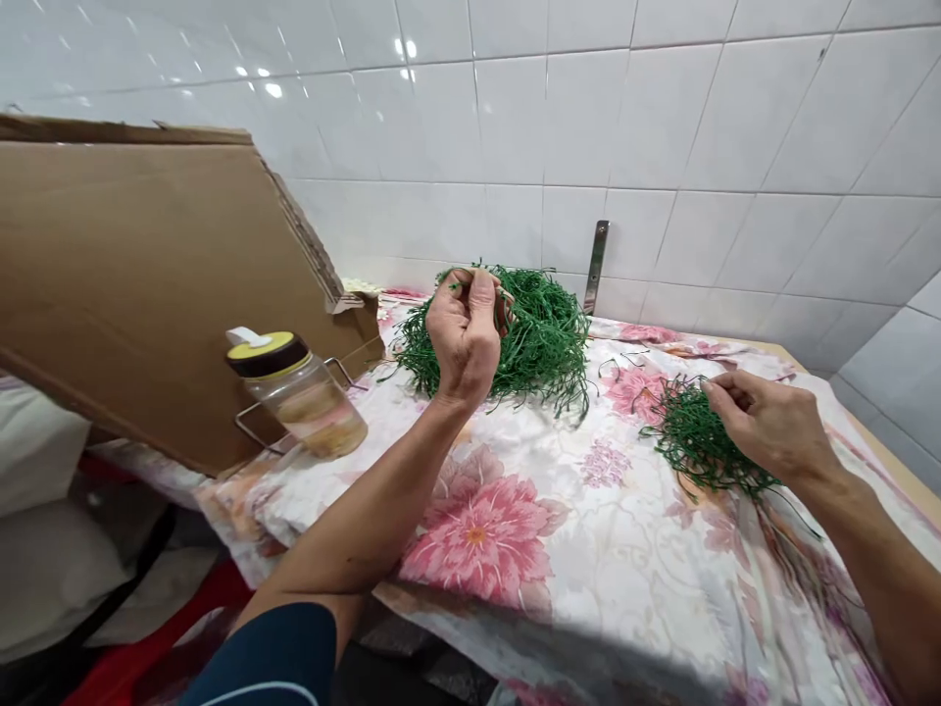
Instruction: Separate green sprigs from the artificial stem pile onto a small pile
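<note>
My left hand (pixel 466 333) is raised over the flowered cloth (pixel 515 510), fingers curled shut around a thin green strand and what looks like a small tool. Behind it lies a large heap of green plastic strands (pixel 548 338). My right hand (pixel 768 422) rests on a smaller pile of green strands (pixel 695 446) to the right, its fingers pinched on a few of them.
A big cardboard sheet (pixel 147 275) leans at the left. In front of it stands a clear jar with a yellow-and-black lid (pixel 301 392) on a wire stand. White tiled wall (pixel 662 127) behind, with a metal bracket (pixel 595 265). White pillows (pixel 36 510) lie low left.
</note>
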`<state>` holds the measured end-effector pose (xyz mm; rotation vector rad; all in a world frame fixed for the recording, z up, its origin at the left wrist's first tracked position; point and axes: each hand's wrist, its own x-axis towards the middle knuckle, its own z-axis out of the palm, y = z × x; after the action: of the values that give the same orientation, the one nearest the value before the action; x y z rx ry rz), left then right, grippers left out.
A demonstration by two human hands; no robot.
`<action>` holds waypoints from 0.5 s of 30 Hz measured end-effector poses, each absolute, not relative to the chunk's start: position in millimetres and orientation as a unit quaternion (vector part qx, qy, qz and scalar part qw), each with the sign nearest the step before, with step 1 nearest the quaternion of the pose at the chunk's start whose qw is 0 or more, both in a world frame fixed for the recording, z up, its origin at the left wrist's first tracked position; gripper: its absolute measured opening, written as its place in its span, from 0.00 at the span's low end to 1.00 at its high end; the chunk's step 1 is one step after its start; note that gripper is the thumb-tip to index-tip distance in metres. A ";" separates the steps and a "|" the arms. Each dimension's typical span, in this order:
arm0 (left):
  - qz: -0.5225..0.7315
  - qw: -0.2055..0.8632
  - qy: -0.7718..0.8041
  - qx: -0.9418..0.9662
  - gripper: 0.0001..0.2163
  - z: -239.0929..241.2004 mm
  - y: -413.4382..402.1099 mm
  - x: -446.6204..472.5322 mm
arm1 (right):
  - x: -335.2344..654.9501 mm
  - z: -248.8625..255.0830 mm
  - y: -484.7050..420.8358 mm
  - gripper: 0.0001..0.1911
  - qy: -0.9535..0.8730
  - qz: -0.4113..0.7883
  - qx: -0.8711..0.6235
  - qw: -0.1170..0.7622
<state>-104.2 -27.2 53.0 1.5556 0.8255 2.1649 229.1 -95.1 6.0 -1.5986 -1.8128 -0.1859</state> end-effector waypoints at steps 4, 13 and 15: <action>0.761 0.238 0.270 0.540 0.18 65.7 -46.2 -106.2 | 211.1 4.1 -100.5 0.14 -0.708 -0.015 -0.601 0.369; 0.704 0.304 0.185 0.615 0.11 53.8 -91.4 -77.5 | 179.0 -4.3 -106.3 0.26 -0.649 0.480 -0.483 0.339; 0.641 0.279 0.145 0.700 0.08 33.7 -102.1 -63.7 | 176.2 -6.2 -106.8 0.28 -0.606 0.554 -0.443 0.359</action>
<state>-63.7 -102.1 33.7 1.8790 0.3893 1.7186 176.2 -106.8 -6.2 -1.1432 -1.5632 1.4293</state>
